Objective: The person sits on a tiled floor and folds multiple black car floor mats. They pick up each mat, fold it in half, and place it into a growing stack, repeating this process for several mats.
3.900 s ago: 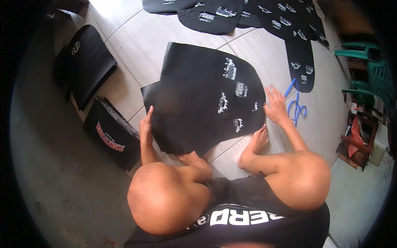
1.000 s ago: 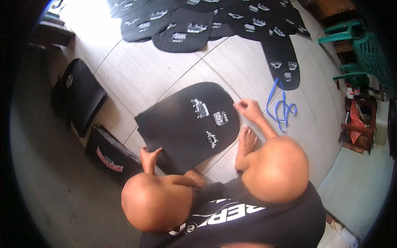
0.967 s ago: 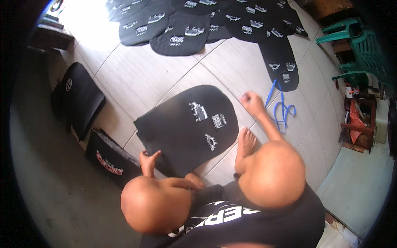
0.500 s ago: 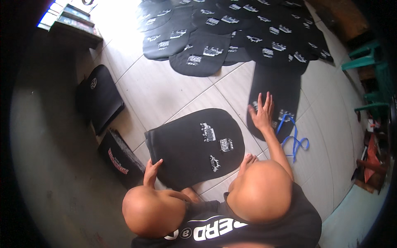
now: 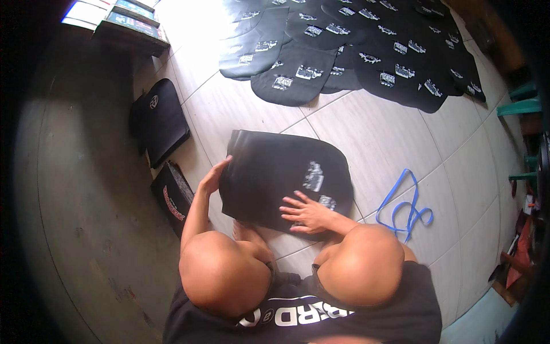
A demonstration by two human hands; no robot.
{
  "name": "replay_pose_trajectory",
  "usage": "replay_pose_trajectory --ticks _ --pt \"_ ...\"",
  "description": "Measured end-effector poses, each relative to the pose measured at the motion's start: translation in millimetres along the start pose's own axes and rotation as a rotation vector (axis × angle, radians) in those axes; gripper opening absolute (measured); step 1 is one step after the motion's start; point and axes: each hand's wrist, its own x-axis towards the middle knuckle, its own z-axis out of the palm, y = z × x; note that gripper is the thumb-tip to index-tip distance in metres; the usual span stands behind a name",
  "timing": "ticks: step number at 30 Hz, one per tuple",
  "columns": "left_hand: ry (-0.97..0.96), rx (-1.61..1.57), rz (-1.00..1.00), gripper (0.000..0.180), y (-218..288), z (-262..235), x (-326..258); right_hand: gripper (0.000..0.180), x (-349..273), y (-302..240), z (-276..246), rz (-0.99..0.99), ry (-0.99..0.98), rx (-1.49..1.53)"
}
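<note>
A stack of black rounded sheets with white prints lies on the floor in front of my feet. My right hand rests flat on the top sheet, fingers spread, near the prints and covering part of them. At the stack's straight left edge, my left hand has its fingers stretched along the side, touching the layered edges. What lies beneath its fingertips is partly hidden.
Many overlapping printed black sheets cover the far floor. A blue ribbon lies loosely looped at right. Along the left wall are a black folded piece and another dark printed piece. Green plastic stools stand at far right.
The separate sheet at right has left its spot by the ribbon, and a sheet now tops the stack. My right hand has moved left onto it; my left hand has moved up the edge.
</note>
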Motion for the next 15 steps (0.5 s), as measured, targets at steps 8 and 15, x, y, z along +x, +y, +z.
replay_pose_trajectory --ticks 8,15 --pt "0.049 0.847 0.255 0.047 52.6 22.0 54.8 0.085 12.1 95.4 -82.3 0.916 0.539 -0.295" --pt "0.958 1.477 0.973 0.074 116.4 -1.7 58.2 0.080 102.5 92.0 -58.5 0.888 0.379 -0.158"
